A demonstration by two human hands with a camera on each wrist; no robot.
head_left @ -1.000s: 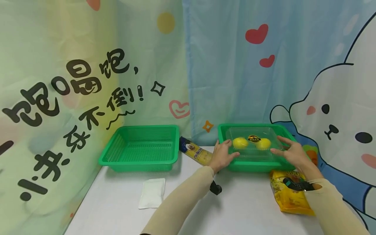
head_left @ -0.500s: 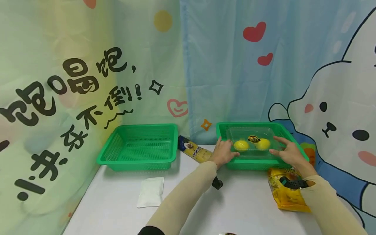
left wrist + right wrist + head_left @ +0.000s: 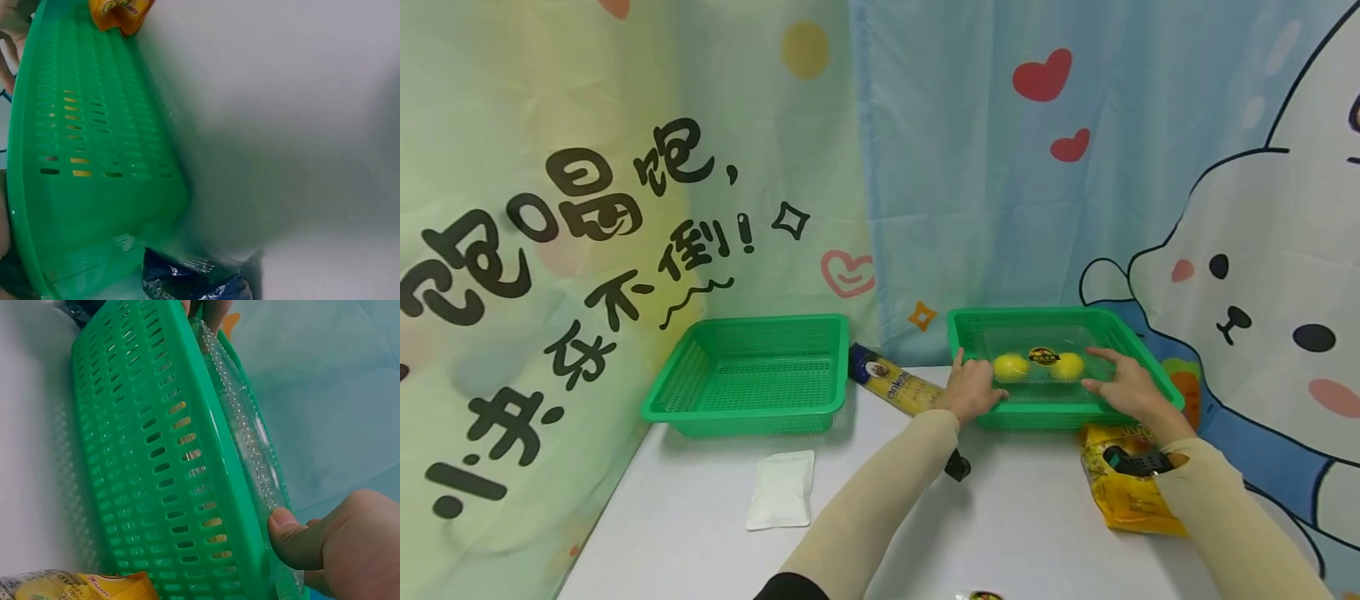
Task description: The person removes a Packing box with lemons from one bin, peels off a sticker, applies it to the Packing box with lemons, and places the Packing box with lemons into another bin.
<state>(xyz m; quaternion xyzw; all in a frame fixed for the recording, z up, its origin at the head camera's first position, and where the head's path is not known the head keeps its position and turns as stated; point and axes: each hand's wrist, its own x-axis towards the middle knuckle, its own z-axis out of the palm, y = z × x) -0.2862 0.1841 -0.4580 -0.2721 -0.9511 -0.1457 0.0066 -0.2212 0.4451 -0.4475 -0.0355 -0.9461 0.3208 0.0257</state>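
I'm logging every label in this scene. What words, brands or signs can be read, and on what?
"跑喝跑, 小朱朵不倒!" as far as it reads: the curtain, large black brush letters.
"ankon", only partly legible: the blue and yellow packet between the baskets.
Round black and yellow sticker on the clear box: too small to read.
Yellow bag: print blurred, unreadable.
White sachet: no print shows.

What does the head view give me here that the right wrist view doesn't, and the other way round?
Only the head view shows the left hand, the two lemons inside the clear box, the empty green basket, the white pouch and the pasta packet. Only the right wrist view shows the right hand's thumb pressing the box rim. Both show the right hand, the right basket and the yellow bag.
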